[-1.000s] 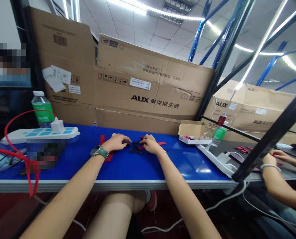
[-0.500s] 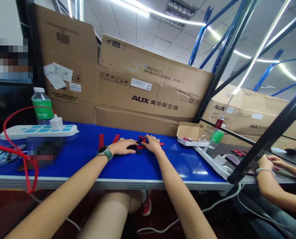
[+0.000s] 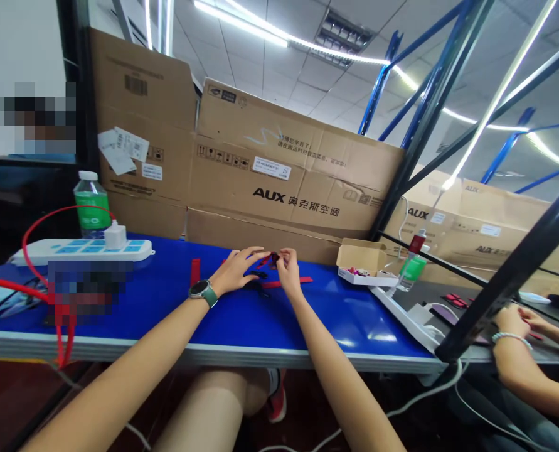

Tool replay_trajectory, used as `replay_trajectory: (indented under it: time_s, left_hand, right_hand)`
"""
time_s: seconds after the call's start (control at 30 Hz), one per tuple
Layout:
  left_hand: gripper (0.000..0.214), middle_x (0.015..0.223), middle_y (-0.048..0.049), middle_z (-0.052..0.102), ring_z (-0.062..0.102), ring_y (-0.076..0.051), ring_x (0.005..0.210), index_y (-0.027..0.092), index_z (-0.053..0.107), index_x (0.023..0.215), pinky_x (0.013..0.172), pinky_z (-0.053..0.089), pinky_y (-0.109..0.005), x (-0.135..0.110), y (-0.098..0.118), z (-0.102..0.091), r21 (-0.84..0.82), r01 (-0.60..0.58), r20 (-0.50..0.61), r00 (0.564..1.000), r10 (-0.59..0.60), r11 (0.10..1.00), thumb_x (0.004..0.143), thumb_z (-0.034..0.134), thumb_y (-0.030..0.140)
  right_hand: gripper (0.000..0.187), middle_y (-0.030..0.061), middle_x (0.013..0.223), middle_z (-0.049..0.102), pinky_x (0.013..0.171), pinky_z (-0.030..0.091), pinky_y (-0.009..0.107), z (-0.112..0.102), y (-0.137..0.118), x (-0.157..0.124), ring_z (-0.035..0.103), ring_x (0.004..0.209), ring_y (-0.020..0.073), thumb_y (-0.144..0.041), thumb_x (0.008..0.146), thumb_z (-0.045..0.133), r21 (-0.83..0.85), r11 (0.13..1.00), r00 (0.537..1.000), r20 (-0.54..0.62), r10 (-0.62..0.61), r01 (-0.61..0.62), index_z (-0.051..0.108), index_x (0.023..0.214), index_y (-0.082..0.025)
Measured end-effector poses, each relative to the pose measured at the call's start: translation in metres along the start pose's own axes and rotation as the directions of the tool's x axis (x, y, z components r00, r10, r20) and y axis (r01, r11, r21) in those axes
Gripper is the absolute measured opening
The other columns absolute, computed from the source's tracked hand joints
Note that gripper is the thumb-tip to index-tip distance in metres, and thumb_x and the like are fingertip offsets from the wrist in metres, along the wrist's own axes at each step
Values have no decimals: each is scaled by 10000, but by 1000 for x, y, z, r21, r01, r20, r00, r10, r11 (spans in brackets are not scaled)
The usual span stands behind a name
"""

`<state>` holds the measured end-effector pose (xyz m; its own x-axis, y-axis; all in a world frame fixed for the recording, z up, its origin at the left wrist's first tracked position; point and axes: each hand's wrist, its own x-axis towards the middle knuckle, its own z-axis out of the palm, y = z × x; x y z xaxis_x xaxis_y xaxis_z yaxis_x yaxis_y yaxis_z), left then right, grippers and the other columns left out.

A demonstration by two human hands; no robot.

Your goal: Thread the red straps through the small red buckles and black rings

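Note:
My right hand (image 3: pixel 286 265) is raised a little off the blue table (image 3: pixel 241 320) and pinches a small red strap piece (image 3: pixel 273 257) at its fingertips. My left hand (image 3: pixel 236 270), with a green-strapped watch (image 3: pixel 200 290) on the wrist, has its fingers stretched out toward that piece, the tips next to it. Under the hands lie small black parts (image 3: pixel 256 284), a flat red strip (image 3: pixel 292 281) and, further left, an upright-lying red strap (image 3: pixel 195 271).
A white power strip (image 3: pixel 84 250), a green-labelled bottle (image 3: pixel 92 207) and a looping red cable (image 3: pixel 41 263) sit at the left. A small cardboard box (image 3: pixel 361 258) of parts, another bottle (image 3: pixel 413 260) and a second power strip (image 3: pixel 401 309) lie right. A co-worker's hands (image 3: pixel 514 320) work at far right. Large cartons (image 3: pixel 288 182) wall the back.
Both hands have lifted off the table and moved slightly back; the right hand has picked up a small red piece, and the left hand's fingers have opened toward it.

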<state>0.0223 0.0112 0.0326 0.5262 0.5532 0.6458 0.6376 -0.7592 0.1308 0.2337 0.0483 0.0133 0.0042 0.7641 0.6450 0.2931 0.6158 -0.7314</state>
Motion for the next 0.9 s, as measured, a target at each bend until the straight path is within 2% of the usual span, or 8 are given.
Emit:
replay_trajectory:
  time_s: [0.07, 0.13, 0.23, 0.37, 0.5, 0.6, 0.7, 0.9]
  left_hand:
    - [685, 1509, -67, 460, 444, -259, 1382, 369, 405, 1496, 1101, 380, -398, 1, 2, -2, 3, -32, -9, 999, 32, 999, 881, 669, 225]
    - [663, 1487, -61, 487, 465, -245, 1362, 360, 416, 1492, 1088, 397, -381, 3, 2, -2, 0, -50, -35, 998, 50, 999, 890, 641, 200]
    - [586, 1427, -51, 550, 517, -233, 1310, 346, 498, 1437, 1065, 419, -366, 4, 0, -1, -12, -64, -30, 998, 64, 998, 890, 608, 170]
    - [373, 1256, -55, 672, 600, -227, 1196, 294, 647, 1257, 1036, 436, -371, 4, -3, 1, -87, -54, -3, 999, 54, 995, 897, 608, 206]
    - [295, 1137, -58, 715, 654, -227, 1056, 247, 677, 1140, 963, 487, -351, 4, -3, 3, -229, 41, -79, 995, -60, 973, 882, 670, 389]
    - [322, 1076, -49, 724, 669, -213, 966, 233, 681, 1101, 919, 507, -330, 4, -4, 4, -286, 92, -119, 984, -130, 954, 852, 704, 436]
    - [313, 1060, -36, 727, 666, -201, 940, 243, 689, 1113, 906, 507, -321, 3, -6, 5, -300, 71, -143, 983, -118, 951, 844, 718, 399]
    - [339, 1082, -18, 721, 663, -164, 882, 242, 680, 1152, 870, 512, -288, 3, -7, 6, -395, 24, -156, 983, -93, 918, 818, 732, 270]
  right_hand:
    - [267, 11, 902, 599, 583, 529, 293, 4, -2, -1, 629, 659, 163, -412, 871, 448, 160, 984, 996, 62, 67, -77, 359, 1072, -259]
    - [271, -32, 766, 566, 534, 501, 278, 6, -4, -3, 579, 570, 153, -442, 867, 465, 203, 971, 985, 143, 101, -129, 348, 1036, -266]
    - [272, -75, 622, 494, 477, 420, 236, 5, -6, -7, 480, 474, 128, -498, 898, 466, 149, 980, 965, 245, 90, -129, 385, 1013, -265]
    - [317, -85, 566, 466, 409, 304, 210, 1, -8, -10, 407, 412, 112, -567, 913, 487, 58, 994, 965, 250, 76, -93, 447, 986, -261]
    - [312, -60, 636, 530, 416, 356, 229, -6, -9, -8, 477, 424, 129, -565, 913, 481, 102, 985, 944, 316, 100, -138, 446, 968, -259]
    - [241, 12, 830, 606, 615, 490, 271, -9, -11, -6, 610, 695, 168, -467, 881, 529, 61, 998, 952, 305, -35, 17, 516, 921, -230]
    - [225, 52, 1022, 627, 831, 485, 300, -10, -13, -6, 592, 955, 198, -355, 795, 639, -24, 982, 938, 302, -173, 188, 573, 953, -209]
    - [138, 22, 897, 592, 774, 447, 275, -6, -15, -8, 553, 837, 170, -297, 807, 629, -21, 976, 927, 320, -198, 216, 567, 878, -196]
